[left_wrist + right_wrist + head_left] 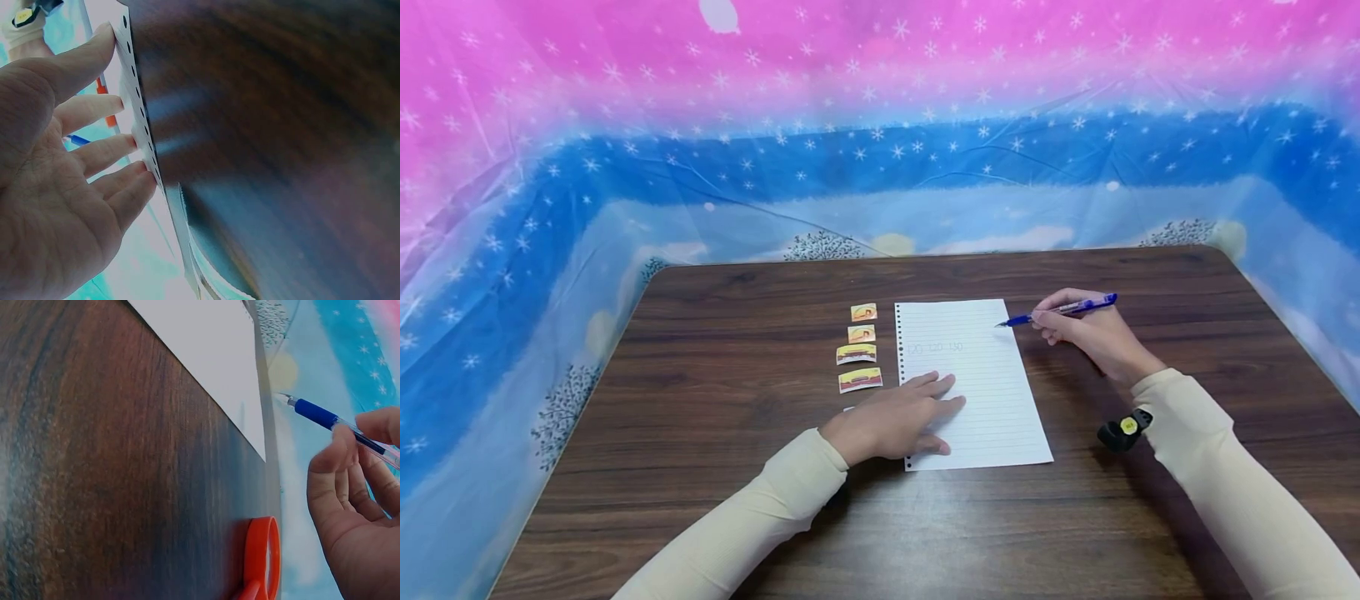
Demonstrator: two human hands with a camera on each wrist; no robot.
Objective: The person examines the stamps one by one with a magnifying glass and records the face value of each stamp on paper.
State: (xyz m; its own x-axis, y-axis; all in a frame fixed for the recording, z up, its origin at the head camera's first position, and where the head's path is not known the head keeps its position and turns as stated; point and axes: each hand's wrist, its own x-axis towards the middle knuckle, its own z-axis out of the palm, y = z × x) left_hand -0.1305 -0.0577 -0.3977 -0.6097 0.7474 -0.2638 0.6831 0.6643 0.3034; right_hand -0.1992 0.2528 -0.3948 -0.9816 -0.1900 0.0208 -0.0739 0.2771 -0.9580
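A ruled sheet of punched paper [977,417] lies on the table, with faint handwritten numbers [936,348] in its upper left. My left hand [898,417] rests on its lower left part, fingers spread; the left wrist view shows this hand [81,169] from the palm side, along the punched edge. To the right of the sheet, my right hand [1086,329] pinches a blue pen [1075,307] between thumb and fingers. The pen's tip points left, over the sheet's upper right edge. In the right wrist view, the pen [315,414] appears raised off the paper.
Left of the sheet, several small printed paper cutouts [860,380] form a column; a white corner shows beside my left hand. An orange loop [262,559], perhaps a handle, lies on the table [125,487]. A patterned cloth [865,150] hangs around the table's sides and back.
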